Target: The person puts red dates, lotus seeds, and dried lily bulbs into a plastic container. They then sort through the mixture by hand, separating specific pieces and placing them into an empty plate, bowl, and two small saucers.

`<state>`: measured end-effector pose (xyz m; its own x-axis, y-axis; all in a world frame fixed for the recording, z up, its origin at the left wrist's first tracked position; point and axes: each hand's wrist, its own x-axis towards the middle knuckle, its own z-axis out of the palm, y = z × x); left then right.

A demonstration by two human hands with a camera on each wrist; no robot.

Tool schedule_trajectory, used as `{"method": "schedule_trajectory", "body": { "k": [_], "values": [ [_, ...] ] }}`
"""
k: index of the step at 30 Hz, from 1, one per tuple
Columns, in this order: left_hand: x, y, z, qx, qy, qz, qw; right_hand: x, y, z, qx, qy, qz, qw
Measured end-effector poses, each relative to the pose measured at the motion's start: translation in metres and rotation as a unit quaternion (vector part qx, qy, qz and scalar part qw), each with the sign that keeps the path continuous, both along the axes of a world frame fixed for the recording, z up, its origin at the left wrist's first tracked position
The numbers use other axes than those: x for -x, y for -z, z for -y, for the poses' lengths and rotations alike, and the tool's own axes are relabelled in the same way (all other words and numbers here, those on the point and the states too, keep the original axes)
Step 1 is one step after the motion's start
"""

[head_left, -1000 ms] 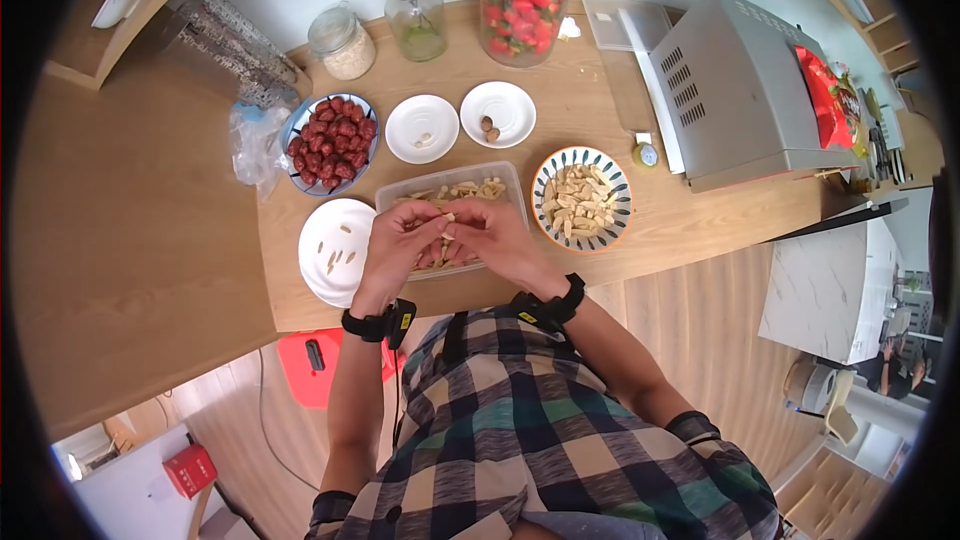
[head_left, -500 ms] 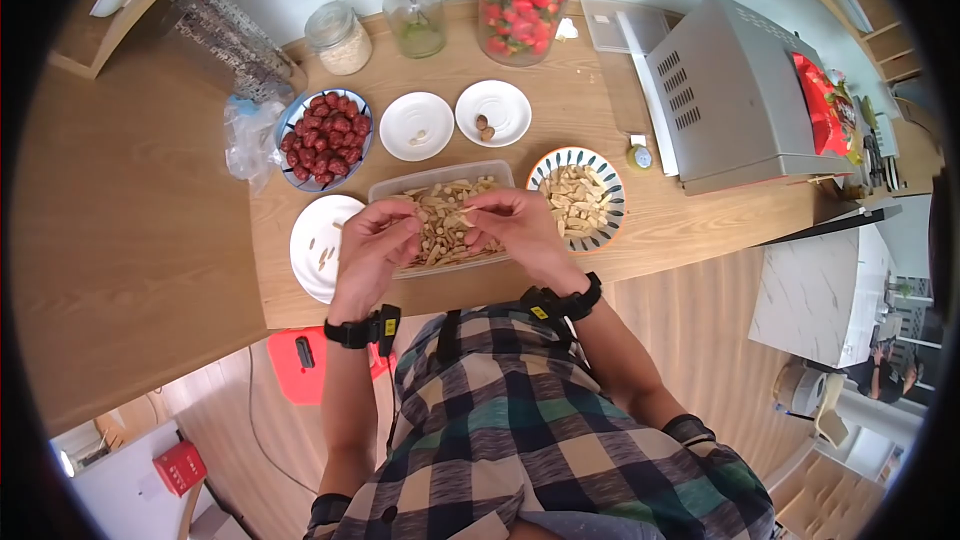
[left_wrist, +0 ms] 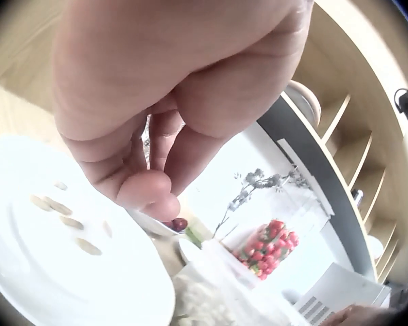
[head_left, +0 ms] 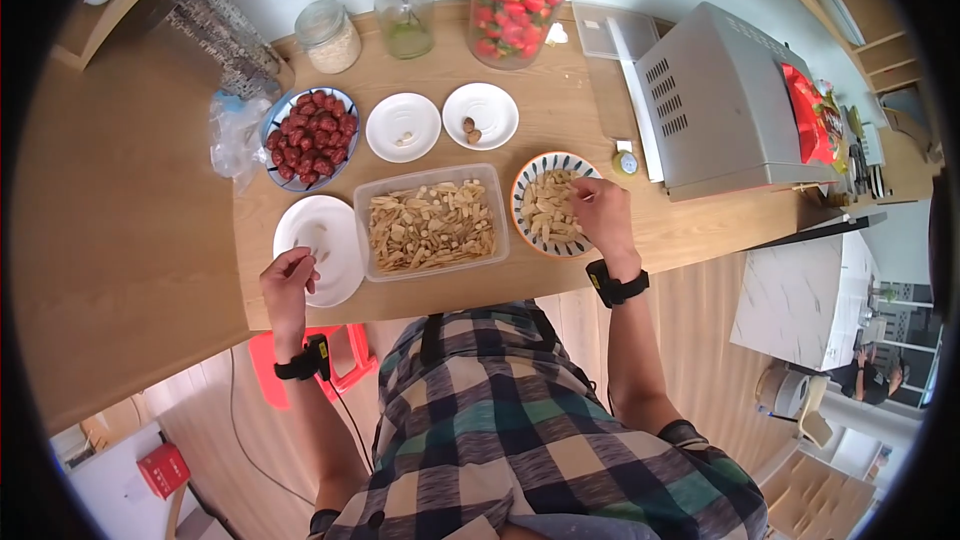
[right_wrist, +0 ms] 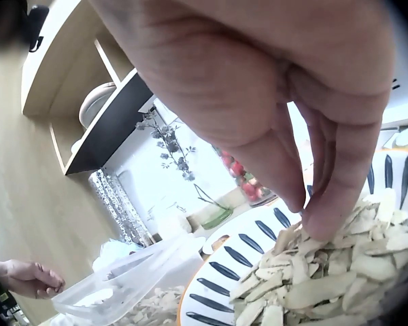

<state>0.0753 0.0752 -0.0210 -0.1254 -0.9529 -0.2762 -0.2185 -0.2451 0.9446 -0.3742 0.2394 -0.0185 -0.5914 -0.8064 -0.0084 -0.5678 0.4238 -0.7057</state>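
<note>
My left hand (head_left: 288, 285) is over the near edge of the white plate (head_left: 342, 275), fingers bent and the thumb drawn in to meet them at the tips. I cannot tell whether anything is between them. A few thin pale pieces (left_wrist: 71, 223) lie scattered on that plate, apart from one another.

My right hand (head_left: 603, 212) reaches over the right side of the striped bowl (right_wrist: 214, 288), thumb and finger almost together and pointing down, right at the heaped slices (right_wrist: 326, 285). Whether they pinch one of these, I cannot make out.

Between my hands, on the table (head_left: 440, 70), the clear tub (head_left: 430, 176) holds a wide layer of more slices, with neither hand in it. Plate, tub and bowl stand in a row, left to right.

Behind them are two small dishes: the left one (head_left: 395, 118) with a little pale bit, the right one (head_left: 497, 122) with brown nuts (head_left: 471, 130). Red fruit (head_left: 312, 140) fills a blue-rimmed dish farther left. Strawberries (head_left: 515, 10) fill a tall clear container at the back, left of the oven (head_left: 745, 105).
</note>
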Motion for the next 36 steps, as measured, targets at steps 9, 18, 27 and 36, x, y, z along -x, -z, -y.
{"method": "schedule_trajectory", "body": {
  "k": [9, 18, 27, 36],
  "values": [
    [0.007, 0.005, 0.005, 0.238, 0.066, 0.259, 0.934, -0.053, -0.058, 0.038, -0.103, -0.061, 0.243, 0.963],
    [0.113, -0.022, 0.006, 0.244, 0.451, 0.19, 0.837, -0.079, -0.01, 0.046, -0.053, -0.114, 0.132, 0.983],
    [0.151, 0.01, 0.002, 0.249, 0.577, 0.338, 0.701, -0.079, -0.007, 0.051, -0.056, -0.088, 0.159, 0.982],
    [0.141, -0.022, 0.021, 0.201, 0.503, 0.245, 0.804, -0.078, -0.002, 0.051, -0.05, -0.09, 0.171, 0.98]
  ]
}}
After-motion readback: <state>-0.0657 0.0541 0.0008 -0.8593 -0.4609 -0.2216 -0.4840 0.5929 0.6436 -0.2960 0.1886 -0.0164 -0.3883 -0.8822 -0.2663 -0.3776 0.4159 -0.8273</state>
